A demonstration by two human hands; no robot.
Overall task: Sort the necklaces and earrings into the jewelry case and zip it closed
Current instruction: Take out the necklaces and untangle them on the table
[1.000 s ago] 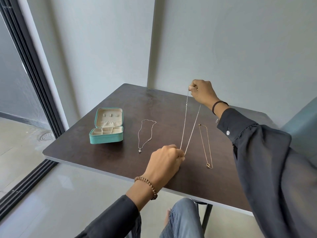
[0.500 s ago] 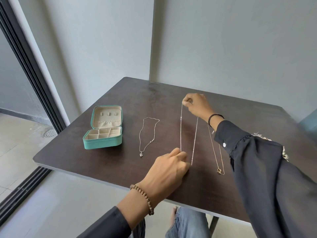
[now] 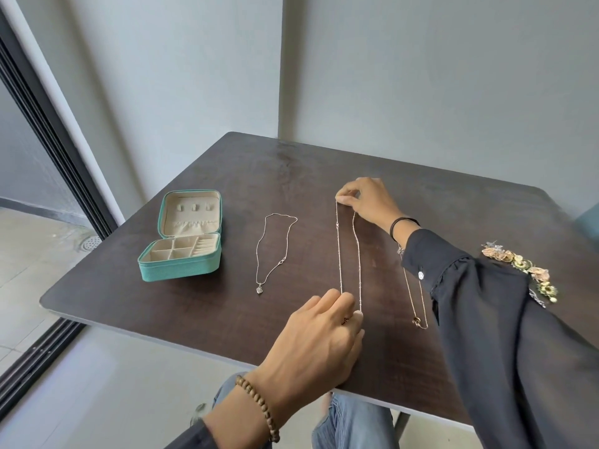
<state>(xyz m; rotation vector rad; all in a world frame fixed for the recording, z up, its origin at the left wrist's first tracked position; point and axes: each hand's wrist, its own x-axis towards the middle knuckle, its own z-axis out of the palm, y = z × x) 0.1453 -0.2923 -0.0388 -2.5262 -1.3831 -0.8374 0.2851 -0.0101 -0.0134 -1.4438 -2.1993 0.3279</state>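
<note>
I've lowered the long silver beaded chain necklace [image 3: 339, 254] flat onto the dark wooden table [image 3: 201, 306]. My right hand [image 3: 369, 199] pinches its far end and my left hand [image 3: 321, 332] the near end, while the open teal zip-around jewelry case [image 3: 181, 270] waits well to the left.

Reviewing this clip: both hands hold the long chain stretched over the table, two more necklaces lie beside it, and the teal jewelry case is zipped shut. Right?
Not quite: the head view shows the jewelry case open, lid upright, compartments exposed. The rest stands: left hand and right hand hold the long chain, with the pendant necklace and gold necklace beside it.
</note>
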